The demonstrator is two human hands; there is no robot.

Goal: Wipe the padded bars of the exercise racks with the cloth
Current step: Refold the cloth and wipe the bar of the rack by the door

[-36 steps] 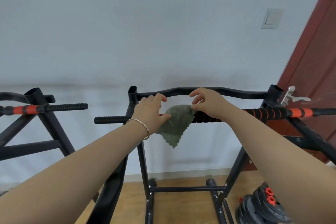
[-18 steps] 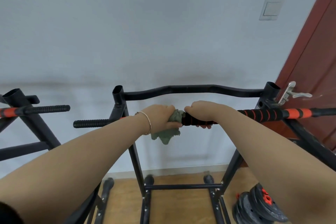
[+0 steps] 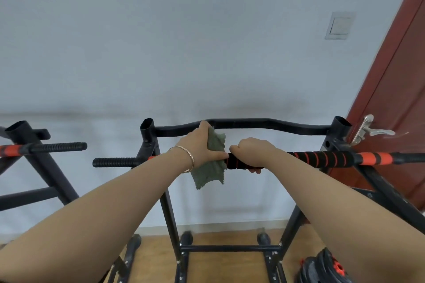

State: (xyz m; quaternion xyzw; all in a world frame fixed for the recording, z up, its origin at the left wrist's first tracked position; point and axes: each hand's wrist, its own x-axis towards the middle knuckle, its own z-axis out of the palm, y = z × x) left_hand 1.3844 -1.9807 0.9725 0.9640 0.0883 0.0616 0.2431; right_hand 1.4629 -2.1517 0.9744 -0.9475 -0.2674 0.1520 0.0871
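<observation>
In the head view, the grey-green fringed cloth (image 3: 210, 161), bunched tight against the bar half a second ago, is now hanging open again, draped over the black-and-orange foam-padded bar (image 3: 322, 159) of the black steel rack (image 3: 239, 124). That suggests the wrap is being reset for a fresh stroke rather than the wiping being finished. The left hand (image 3: 200, 145), a thin bangle (image 3: 187, 158) at its wrist, is pressing the cloth against the bar with fingers extended upward and thumb closing underneath. The right hand (image 3: 249, 151) is curling fully around the padding just beside the cloth, steadying the bar.
</observation>
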